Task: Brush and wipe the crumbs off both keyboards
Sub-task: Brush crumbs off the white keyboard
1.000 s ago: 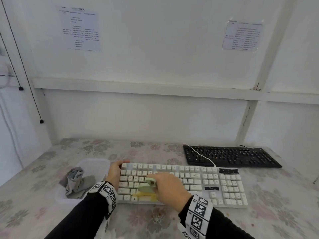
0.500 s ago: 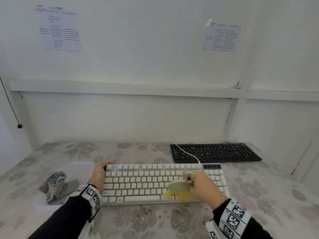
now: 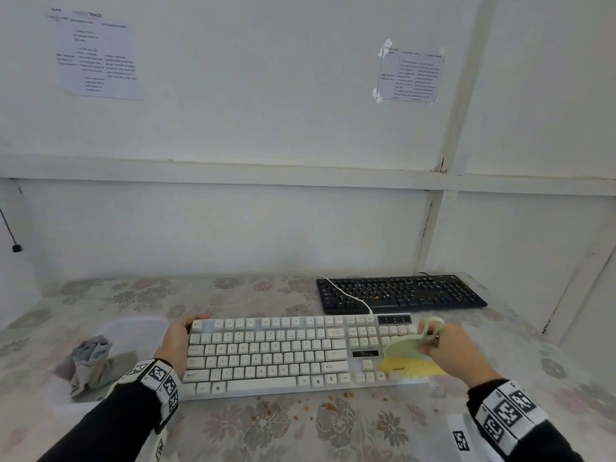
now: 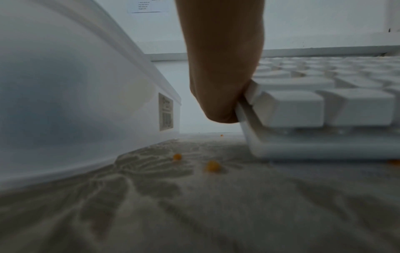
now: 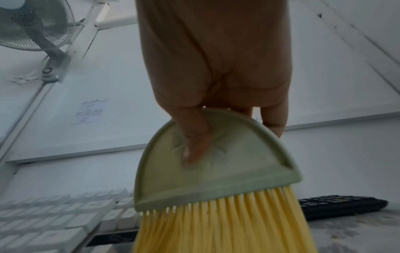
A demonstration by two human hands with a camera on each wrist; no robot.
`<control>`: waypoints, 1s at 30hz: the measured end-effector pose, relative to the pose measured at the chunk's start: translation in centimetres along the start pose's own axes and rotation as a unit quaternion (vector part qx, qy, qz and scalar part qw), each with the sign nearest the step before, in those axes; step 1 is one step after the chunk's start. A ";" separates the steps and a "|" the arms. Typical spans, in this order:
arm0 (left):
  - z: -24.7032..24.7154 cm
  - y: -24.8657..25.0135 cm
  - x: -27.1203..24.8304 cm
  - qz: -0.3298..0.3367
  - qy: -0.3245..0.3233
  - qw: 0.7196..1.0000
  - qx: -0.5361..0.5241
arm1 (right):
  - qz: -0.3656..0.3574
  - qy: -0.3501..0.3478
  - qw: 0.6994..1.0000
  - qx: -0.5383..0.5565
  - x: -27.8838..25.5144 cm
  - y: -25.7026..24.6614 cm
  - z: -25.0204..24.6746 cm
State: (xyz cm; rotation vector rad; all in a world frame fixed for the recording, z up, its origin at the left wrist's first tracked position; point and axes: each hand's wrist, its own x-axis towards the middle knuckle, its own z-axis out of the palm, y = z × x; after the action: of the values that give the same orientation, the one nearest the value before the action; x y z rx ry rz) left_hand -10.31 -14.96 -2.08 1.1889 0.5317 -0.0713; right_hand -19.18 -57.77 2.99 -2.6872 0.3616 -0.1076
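Brush (image 3: 411,356) has swept from the left-centre keys to the number-pad end of the white keyboard (image 3: 266,353); one pass seems nearly done. Right hand (image 3: 450,353) grips its pale green back, yellow bristles on the keys. Left hand (image 3: 176,341) braces the keyboard's left edge, fingers' curl unclear. Crumbs (image 3: 330,406) litter the desk (image 3: 266,435); black keyboard (image 3: 400,293) behind still speckled.

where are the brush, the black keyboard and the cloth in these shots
brush (image 5: 216,162): right wrist view, on its green plastic back.
black keyboard (image 3: 400,293): head view, on its key field.
cloth (image 3: 88,356): head view, on its crumpled grey folds.
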 end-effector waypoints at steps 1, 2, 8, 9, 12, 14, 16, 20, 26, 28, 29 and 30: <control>0.0 0.0 0.0 -0.001 0.003 1.000 0.001 | 0.007 0.003 1.000 -0.006 0.2 0.5 -0.1; -0.1 0.0 0.0 -0.001 0.007 1.000 0.003 | 0.015 0.009 1.000 -0.013 0.2 0.8 -0.3; 0.0 0.0 0.0 0.004 0.011 1.000 0.016 | 0.075 0.077 0.992 -0.072 -0.6 2.0 -2.5; 0.0 0.0 0.2 0.007 0.011 1.000 0.017 | 0.089 0.088 0.987 -0.101 -0.9 1.9 -2.8; 0.0 0.0 0.3 0.008 0.012 1.000 0.021 | 0.089 0.113 0.983 -0.110 -1.5 1.0 -3.3; -0.1 0.0 0.4 0.012 0.012 1.000 0.020 | 0.046 0.137 0.986 -0.082 -2.0 -0.7 -3.5; -0.3 -0.1 0.5 0.009 0.012 1.000 0.022 | -0.009 0.156 0.986 -0.055 -2.4 -3.3 -3.5; -0.4 -0.1 0.4 0.004 0.008 1.000 0.022 | -0.111 0.103 0.986 0.072 -3.3 -9.6 -1.9; -0.3 0.0 0.1 -0.008 -0.001 1.000 0.014 | -0.269 -0.073 0.952 0.126 -5.8 -19.1 3.8; -0.2 0.1 0.1 -0.009 -0.005 1.000 0.008 | -0.319 -0.104 0.937 0.098 -6.6 -21.2 5.9; -0.1 0.2 0.0 -0.008 -0.006 1.000 0.009 | -0.340 -0.112 0.930 0.081 -6.8 -22.0 6.8; -0.1 0.2 0.1 -0.005 -0.009 1.000 0.008 | -0.358 -0.115 0.924 0.066 -7.1 -22.7 7.5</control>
State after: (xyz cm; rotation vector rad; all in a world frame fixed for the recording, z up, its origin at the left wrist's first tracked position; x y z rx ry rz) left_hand -10.19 -14.80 -2.01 1.2009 0.5221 -0.0946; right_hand -19.70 -32.97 5.60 -2.5219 -0.6847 -0.0256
